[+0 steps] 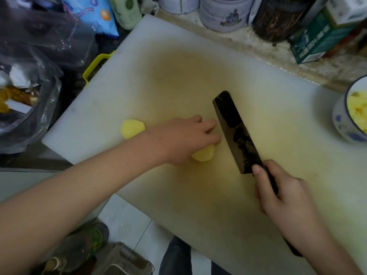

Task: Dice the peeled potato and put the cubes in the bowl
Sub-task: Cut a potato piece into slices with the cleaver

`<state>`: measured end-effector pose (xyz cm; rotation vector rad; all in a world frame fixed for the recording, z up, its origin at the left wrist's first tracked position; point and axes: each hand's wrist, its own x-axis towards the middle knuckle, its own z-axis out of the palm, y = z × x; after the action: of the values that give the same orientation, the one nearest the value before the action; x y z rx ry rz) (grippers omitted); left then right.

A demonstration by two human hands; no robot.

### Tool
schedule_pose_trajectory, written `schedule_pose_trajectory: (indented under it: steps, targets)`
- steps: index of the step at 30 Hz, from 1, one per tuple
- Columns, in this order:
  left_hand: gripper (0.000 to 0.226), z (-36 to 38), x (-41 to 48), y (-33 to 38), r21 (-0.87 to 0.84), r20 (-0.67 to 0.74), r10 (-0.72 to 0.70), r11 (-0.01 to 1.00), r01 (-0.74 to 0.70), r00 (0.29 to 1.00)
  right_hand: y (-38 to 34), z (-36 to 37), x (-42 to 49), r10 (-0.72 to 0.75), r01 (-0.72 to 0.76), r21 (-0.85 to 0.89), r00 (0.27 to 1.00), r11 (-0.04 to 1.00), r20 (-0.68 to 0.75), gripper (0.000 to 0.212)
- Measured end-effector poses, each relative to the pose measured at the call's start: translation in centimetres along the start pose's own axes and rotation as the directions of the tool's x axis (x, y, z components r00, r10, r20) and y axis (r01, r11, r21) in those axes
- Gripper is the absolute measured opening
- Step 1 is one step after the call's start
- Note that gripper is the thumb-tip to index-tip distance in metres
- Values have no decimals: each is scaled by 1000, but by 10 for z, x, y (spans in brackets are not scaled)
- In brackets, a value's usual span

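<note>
Two potato pieces [132,129], one cleaver [236,132], one bowl [341,120], seemingly holding cubes [357,110]

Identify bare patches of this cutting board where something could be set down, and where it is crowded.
Free: the far board between the tins and the cleaver; the stretch from cleaver to bowl; the near strip left of the right hand. Crowded: around the left hand pressing one potato piece, cleaver alongside.
</note>
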<state>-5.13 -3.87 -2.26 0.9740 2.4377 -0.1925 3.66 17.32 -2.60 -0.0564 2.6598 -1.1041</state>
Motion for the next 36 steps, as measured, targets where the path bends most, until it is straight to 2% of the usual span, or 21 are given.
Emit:
schedule_pose_trajectory:
  steps: [6,9,12,14,17,21,30,36]
  targets:
    - [63,-4,2,4,-41,-21,-20,999,19,1000,-9,11,-5,54,-53,18,996,998,-68,30]
    - [73,-2,2,11,-88,-20,-91,992,89,996,-13,15,-7,83,-79,47,992,996,-93,31]
    - [72,3,1,21,-226,-53,-217,953,200,975,-16,17,-7,97,-91,67,990,994,-99,29]
    - [66,10,-1,29,-352,-95,-335,892,283,937,-17,16,-6,108,-101,77,990,992,-93,31]
    - [57,23,-4,42,-570,-136,-526,735,368,840,-22,16,-6,114,-107,87,990,990,-87,30]
    - [51,31,-4,55,-681,-142,-653,610,406,744,-27,21,-6,84,-79,90,995,993,-51,27]
    - [52,40,-3,63,-751,-167,-723,534,388,670,-19,9,15,-73,75,-56,996,996,42,22]
    - [57,48,0,73,-792,-215,-769,497,353,602,-12,-3,20,-60,68,-83,993,994,98,24]
